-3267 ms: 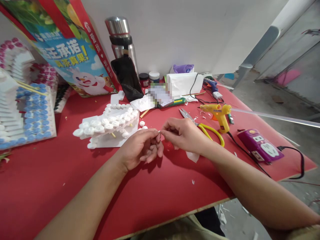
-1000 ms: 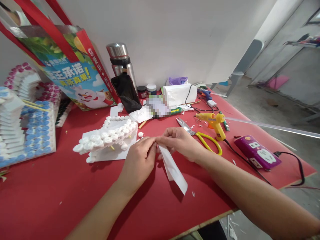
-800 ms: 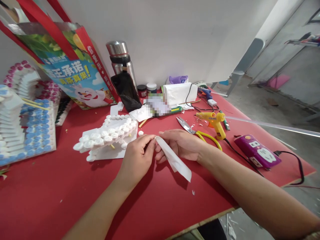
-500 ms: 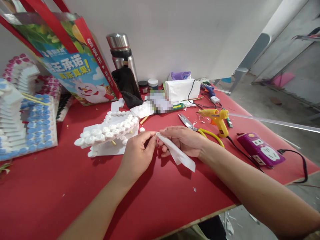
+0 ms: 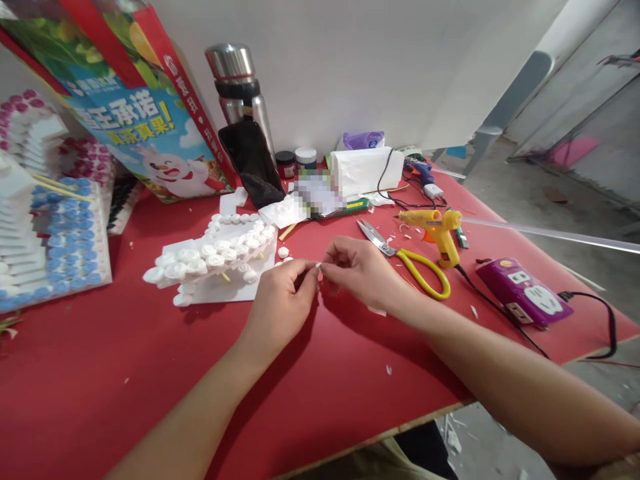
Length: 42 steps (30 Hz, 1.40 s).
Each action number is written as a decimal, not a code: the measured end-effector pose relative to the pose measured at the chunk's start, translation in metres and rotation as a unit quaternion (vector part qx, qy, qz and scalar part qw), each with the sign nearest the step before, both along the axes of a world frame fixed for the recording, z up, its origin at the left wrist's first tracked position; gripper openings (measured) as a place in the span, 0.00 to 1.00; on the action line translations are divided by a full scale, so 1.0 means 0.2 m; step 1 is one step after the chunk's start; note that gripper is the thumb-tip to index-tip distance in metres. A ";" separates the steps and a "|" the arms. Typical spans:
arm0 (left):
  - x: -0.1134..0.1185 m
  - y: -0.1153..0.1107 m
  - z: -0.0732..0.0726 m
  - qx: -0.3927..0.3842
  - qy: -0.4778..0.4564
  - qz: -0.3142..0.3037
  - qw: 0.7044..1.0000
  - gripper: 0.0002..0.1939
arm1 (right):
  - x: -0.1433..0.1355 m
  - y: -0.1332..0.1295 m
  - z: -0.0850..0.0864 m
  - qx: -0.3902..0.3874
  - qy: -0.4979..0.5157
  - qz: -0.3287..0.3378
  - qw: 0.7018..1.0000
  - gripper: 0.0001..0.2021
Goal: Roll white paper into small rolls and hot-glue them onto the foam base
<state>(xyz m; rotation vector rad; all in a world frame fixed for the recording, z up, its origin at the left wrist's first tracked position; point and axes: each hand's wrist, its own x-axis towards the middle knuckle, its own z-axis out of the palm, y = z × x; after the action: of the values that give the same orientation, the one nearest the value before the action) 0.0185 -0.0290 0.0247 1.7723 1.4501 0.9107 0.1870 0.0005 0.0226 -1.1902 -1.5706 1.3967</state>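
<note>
A small white tip of the paper strip [image 5: 319, 266] shows between my two hands over the red table [image 5: 300, 400]. My left hand [image 5: 283, 297] is closed, pinching that tip with thumb and forefinger. From the other side my right hand [image 5: 357, 270] pinches at the same tip, its fingers curled. Most of the strip is hidden behind the right hand. Just beyond my left hand sit a loose white rolled paper rose [image 5: 283, 253] and a white stand [image 5: 240, 290] edged with rows of white roses [image 5: 215, 257].
Yellow-handled scissors [image 5: 425, 273], a yellow glue gun [image 5: 435, 230] and a purple power socket [image 5: 525, 293] lie right. Behind are a phone [image 5: 250, 160], a steel flask [image 5: 233, 63] and white paper [image 5: 365, 173]. A printed bag [image 5: 135, 113] and blue-rose pieces [image 5: 73, 233] stand left.
The paper strip hung long and visible below my right hand; now only a small tip shows. My right hand has turned, its fingers curling inward. The view has shifted slightly.
</note>
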 end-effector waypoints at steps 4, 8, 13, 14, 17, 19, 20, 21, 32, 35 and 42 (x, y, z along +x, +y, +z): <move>0.00 0.01 0.01 0.013 -0.021 0.008 1.000 0.11 | 0.01 0.00 0.02 0.031 -0.037 -0.004 0.999 0.08; -0.02 0.01 0.03 0.036 -0.042 0.000 0.998 0.11 | 0.05 0.04 0.05 -0.199 0.157 0.055 0.966 0.11; -0.04 0.00 0.02 0.046 -0.050 -0.009 0.998 0.11 | 0.07 0.06 0.06 -0.324 0.214 0.123 0.913 0.12; -0.04 0.00 0.01 0.047 -0.051 -0.009 0.998 0.10 | 0.08 0.06 0.06 -0.329 0.215 0.126 0.911 0.12; -0.04 0.00 0.01 0.047 -0.054 -0.005 0.997 0.10 | 0.08 0.07 0.05 -0.333 0.224 0.125 0.907 0.09; -0.04 0.00 0.01 0.044 -0.059 -0.005 0.997 0.10 | 0.09 0.07 0.04 -0.333 0.228 0.112 0.908 0.06; -0.03 0.00 0.01 0.044 -0.063 -0.005 0.997 0.10 | 0.08 0.07 0.04 -0.334 0.229 0.106 0.908 0.05; -0.03 0.00 0.01 0.044 -0.065 -0.004 0.997 0.10 | 0.08 0.06 0.04 -0.333 0.231 0.099 0.909 0.04; -0.01 -0.01 -0.02 0.152 0.020 -0.001 0.988 0.09 | 0.02 0.02 0.03 -0.251 0.191 0.026 0.949 0.04; 0.00 -0.01 -0.04 0.236 0.111 -0.001 0.965 0.10 | 0.01 0.00 0.00 -0.196 0.151 -0.011 0.969 0.05; -0.01 0.00 -0.08 0.348 0.303 -0.024 0.887 0.10 | 0.00 -0.01 -0.01 -0.110 0.095 -0.043 0.988 0.08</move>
<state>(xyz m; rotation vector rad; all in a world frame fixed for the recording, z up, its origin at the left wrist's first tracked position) 0.0157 -0.0299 0.0095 2.8090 1.5320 0.9711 0.1871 -0.0011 0.0211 -1.1974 -1.2436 1.6068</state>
